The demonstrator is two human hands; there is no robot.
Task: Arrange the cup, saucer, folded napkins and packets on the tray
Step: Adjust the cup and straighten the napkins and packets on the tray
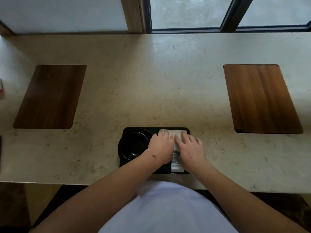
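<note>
Low in the middle of the frame, a black rectangular tray [168, 128] sits on the pale stone counter [134, 81], with a glossy black cup [133, 145] on a black saucer [121, 154] filling its left half. The left hand [160, 147] and right hand [191, 147] lie palm-down with fingers spread flat, pressing a white folded napkin [173, 132] in the tray's upper right. Below them, between the wrists, a printed white packet [175, 163] lies on the tray.

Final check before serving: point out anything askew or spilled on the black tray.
Nothing stands out. White folded napkin lies square on the black rectangular tray under both hands; black cup upright, no spills.
</note>
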